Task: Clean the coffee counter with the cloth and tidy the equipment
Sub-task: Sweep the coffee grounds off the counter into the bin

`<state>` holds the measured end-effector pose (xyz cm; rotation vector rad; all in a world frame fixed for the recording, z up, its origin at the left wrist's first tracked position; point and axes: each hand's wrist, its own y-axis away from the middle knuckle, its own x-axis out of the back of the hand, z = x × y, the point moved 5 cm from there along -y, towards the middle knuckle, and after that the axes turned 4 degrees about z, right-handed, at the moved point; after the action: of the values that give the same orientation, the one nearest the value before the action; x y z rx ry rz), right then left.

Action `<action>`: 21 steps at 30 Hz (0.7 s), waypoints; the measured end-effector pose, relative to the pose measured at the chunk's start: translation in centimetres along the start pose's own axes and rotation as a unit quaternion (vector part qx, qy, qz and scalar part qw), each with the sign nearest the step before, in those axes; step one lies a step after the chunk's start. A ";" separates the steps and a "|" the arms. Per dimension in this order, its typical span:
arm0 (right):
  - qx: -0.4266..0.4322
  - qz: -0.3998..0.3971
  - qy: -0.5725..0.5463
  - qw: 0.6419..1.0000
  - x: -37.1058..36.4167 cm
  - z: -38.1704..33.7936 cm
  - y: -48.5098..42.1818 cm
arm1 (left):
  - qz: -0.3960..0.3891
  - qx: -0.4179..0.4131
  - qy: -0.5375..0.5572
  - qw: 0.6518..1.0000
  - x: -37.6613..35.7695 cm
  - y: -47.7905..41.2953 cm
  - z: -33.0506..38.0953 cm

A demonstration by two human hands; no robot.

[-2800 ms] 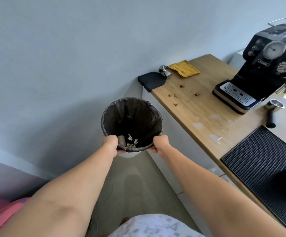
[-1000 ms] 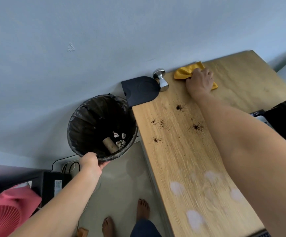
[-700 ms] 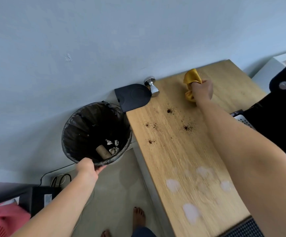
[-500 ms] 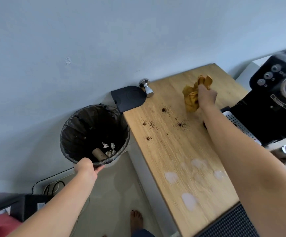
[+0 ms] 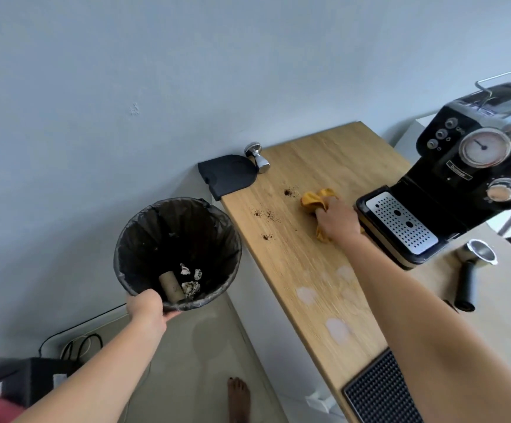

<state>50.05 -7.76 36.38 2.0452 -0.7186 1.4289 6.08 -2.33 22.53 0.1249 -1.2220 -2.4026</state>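
Counter: one long light-brown wooden counter point(image 5: 333, 166), running from 12 o'clock down to 5 o'clock in the view.
Coffee machine: one big black coffee machine with a round dial point(image 5: 462, 178), on the counter at 3 o'clock.
Bin: one round black bin with a black bag inside point(image 5: 168, 233), at 9 o'clock of the counter, just beside its edge.
Bumpy mat: one black bumpy rubber mat point(image 5: 379, 395), at 5 o'clock.
Corner mat: one flat black mat with a round end point(image 5: 226, 175), on the counter's far corner at 11 o'clock.
Hands: two. The left hand point(image 5: 147, 309) grips the bin's rim at 6 o'clock. The right hand point(image 5: 336, 221) is clenched around the cloth and presses it on the counter.
Scoop: one shiny metal coffee scoop with a black handle point(image 5: 469, 276), at 6 o'clock of the machine.
Cloth: one scrunched yellow cloth point(image 5: 315, 199), on the wood at 9 o'clock of the machine's tray.
Presser: one small silver coffee presser point(image 5: 259, 157), touching the corner mat.
Tube: one brown cardboard tube point(image 5: 171, 286), in the bin with a few white paper scraps point(image 5: 191, 285).
Pale marks: three point(image 5: 336, 329), at 6 o'clock of the cloth.
Coffee crumbs: three dark patches point(image 5: 291, 192), between 8 and 11 o'clock of the cloth.
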 end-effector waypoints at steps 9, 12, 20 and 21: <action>-0.019 0.046 -0.113 0.992 -2.6 -0.1 0.8 | -0.009 -0.019 -0.040 0.999 0.9 1.8 -0.3; -0.037 0.063 -0.166 0.983 -3.1 -2.3 2.8 | -0.010 -0.032 -0.054 0.998 1.0 2.8 -0.3; 0.034 -0.001 -0.248 0.968 -8.3 -14.7 11.3 | -0.020 -0.032 -0.039 0.999 1.4 4.3 -0.6; 0.053 -0.012 -0.256 0.965 -9.1 -16.2 12.2 | -0.019 -0.030 -0.036 0.999 1.5 4.2 -0.6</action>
<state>28.24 -4.18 34.09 2.5313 -0.8271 0.9392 6.38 -5.57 25.62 0.0450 -1.1885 -2.4935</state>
